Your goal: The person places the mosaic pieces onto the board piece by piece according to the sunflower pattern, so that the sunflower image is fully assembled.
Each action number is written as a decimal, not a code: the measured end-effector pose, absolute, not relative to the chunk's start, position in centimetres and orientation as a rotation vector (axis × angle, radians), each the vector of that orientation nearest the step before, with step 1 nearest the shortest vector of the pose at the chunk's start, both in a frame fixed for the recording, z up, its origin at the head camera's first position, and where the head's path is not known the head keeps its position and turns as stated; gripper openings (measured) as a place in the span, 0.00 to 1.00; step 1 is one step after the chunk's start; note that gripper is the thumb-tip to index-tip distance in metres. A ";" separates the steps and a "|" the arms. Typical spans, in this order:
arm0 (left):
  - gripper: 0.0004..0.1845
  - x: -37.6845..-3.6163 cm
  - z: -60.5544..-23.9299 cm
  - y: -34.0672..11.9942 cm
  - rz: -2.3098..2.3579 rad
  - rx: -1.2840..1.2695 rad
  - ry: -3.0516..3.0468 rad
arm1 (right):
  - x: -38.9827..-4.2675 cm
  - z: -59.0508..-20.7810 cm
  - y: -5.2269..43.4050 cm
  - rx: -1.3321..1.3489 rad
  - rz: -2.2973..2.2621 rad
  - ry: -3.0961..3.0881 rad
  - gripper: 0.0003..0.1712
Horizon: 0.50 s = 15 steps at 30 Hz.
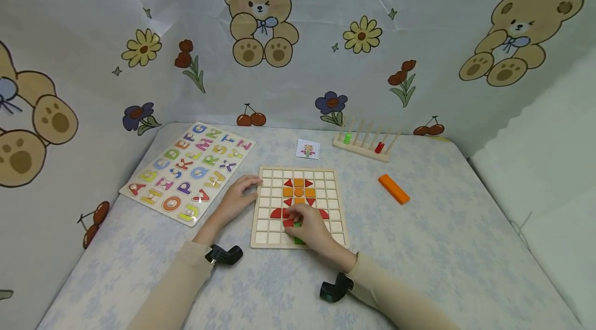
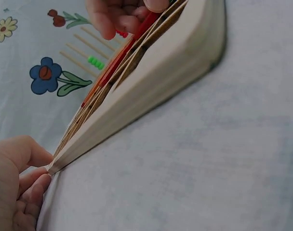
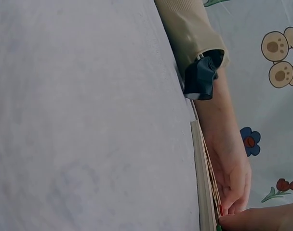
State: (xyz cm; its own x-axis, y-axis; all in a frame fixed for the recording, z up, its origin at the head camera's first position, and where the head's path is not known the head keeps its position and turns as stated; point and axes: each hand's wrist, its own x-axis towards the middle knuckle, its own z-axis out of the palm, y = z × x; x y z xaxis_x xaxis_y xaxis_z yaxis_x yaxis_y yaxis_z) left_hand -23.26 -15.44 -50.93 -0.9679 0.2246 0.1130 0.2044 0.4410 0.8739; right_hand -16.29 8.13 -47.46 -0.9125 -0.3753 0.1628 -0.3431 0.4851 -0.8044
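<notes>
A square wooden grid board (image 1: pixel 265 240) lies in front of me, bearing red, orange and green shaped pieces. My left hand (image 1: pixel 236 199) holds the board's left side; in the left wrist view its thumb and fingers pinch the edge. Over the lower middle of the grid, my right hand (image 1: pixel 311 227) pinches a small red piece (image 1: pixel 288 223) between thumb and fingers. A green piece (image 1: pixel 299 240) shows just below those fingers. Above, orange squares (image 1: pixel 299 183) and red triangles (image 1: pixel 288 183) form a pattern, with red curved pieces (image 1: pixel 277 213) lower down. The right hand covers part of the pattern.
An alphabet puzzle board (image 1: pixel 186 169) lies at the left. Behind the grid is a small pattern card (image 1: pixel 308 149). A wooden peg rack (image 1: pixel 360 151) with green and red beads stands at the back right, with an orange bar (image 1: pixel 393 189) nearer.
</notes>
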 end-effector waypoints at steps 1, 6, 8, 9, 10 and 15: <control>0.18 -23.2 -50.9 -15.4 1.605 0.392 2.650 | -16.3 -47.4 8.1 -0.649 -1.432 2.678 0.17; 0.18 -23.2 -50.7 -15.4 1.596 0.395 2.659 | -16.3 -47.6 8.2 -0.687 -1.430 2.676 0.16; 0.18 -23.2 -50.7 -15.4 1.588 0.395 2.661 | -16.4 -47.7 8.2 -0.700 -1.431 2.679 0.16; 0.19 -23.2 -50.7 -15.4 1.589 0.395 2.658 | -16.4 -47.7 8.2 -0.711 -1.433 2.682 0.15; 0.19 -23.2 -50.7 -15.4 1.589 0.394 2.656 | -16.5 -47.8 8.2 -0.716 -1.433 2.687 0.15; 0.19 -23.2 -50.7 -15.4 1.587 0.390 2.659 | -16.6 -48.1 8.2 -0.736 -1.430 2.692 0.15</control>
State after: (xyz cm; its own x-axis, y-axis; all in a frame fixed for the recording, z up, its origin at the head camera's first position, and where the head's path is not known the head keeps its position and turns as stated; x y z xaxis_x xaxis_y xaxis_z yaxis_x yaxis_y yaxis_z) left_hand -23.17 -15.42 -50.73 -0.9686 0.2233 0.1093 0.2022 0.4518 0.8689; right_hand -16.60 8.20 -48.13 -0.8899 -0.4056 0.2086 -0.4000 0.4741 -0.7844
